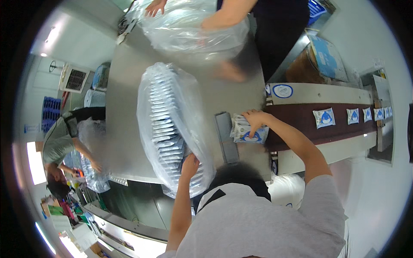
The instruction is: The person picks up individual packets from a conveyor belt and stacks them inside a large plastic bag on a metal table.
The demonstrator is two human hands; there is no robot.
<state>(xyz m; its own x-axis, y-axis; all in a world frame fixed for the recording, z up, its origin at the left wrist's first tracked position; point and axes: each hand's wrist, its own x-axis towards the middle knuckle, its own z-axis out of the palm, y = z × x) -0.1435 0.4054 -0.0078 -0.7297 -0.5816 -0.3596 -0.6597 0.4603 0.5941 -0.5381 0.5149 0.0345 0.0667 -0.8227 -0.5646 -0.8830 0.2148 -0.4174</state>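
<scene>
A long clear plastic bag lies on the metal table, filled with a row of small white-and-blue packets standing on edge. My left hand is at the near end of that row, inside the bag's edge, its fingers curled; what they grip is hidden. Beside the conveyor's end, my right hand is closed over a short stack of packets, thumb on the near side and fingers on the far side. A grey flat bar lies on the table just left of that stack.
A brown conveyor belt on the right carries more single packets in a line. Across the metal table, another person's hands handle large clear bags. At the left, a co-worker bends over plastic-wrapped goods.
</scene>
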